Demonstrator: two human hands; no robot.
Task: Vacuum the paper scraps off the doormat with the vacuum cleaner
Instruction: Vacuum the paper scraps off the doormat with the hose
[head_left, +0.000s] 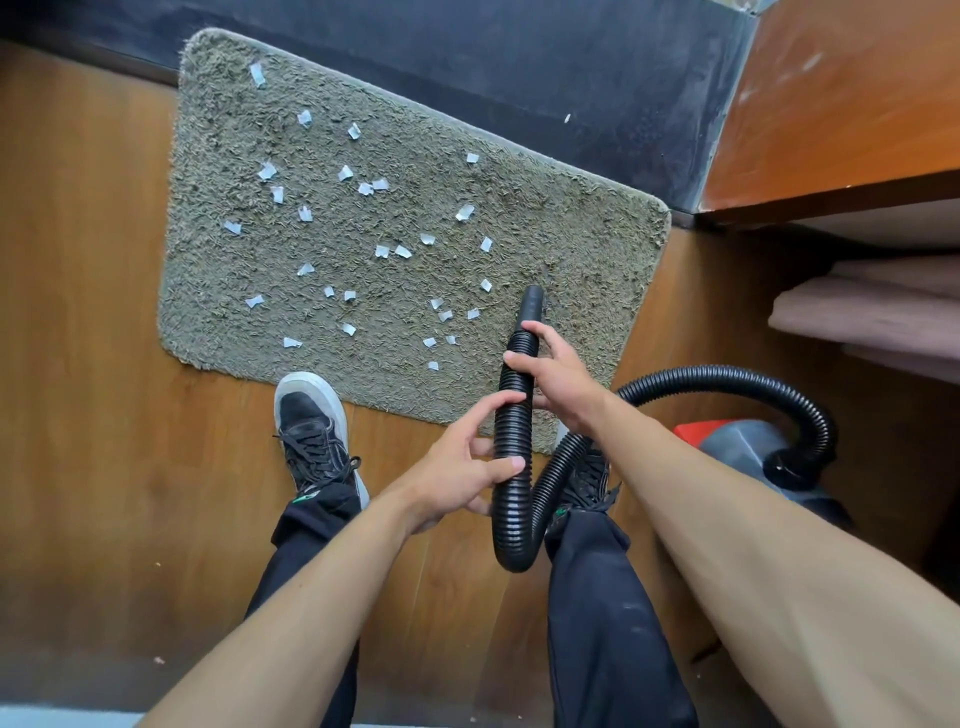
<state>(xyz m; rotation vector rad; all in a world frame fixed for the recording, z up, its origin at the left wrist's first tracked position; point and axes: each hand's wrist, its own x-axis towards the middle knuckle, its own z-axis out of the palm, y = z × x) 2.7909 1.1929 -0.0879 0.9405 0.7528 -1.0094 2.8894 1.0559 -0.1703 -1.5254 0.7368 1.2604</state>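
A shaggy grey-green doormat (571, 249) lies on the wooden floor, strewn with several small white paper scraps (389, 252). Both my hands hold the black ribbed vacuum hose (511, 499). My right hand (558, 379) grips it just behind the smooth nozzle (531, 306), whose tip points at the mat's near right part. My left hand (467, 462) grips the hose lower down, fingers wrapped around the ribs. The hose loops down between my legs, then arcs right to the grey and red vacuum cleaner body (748, 447) on the floor.
My left shoe (311, 431) stands at the mat's near edge; the right shoe is mostly hidden behind the hose. A dark wall base (519, 67) runs behind the mat. A wooden shelf unit (841, 202) with folded pink cloth (872, 312) stands at right.
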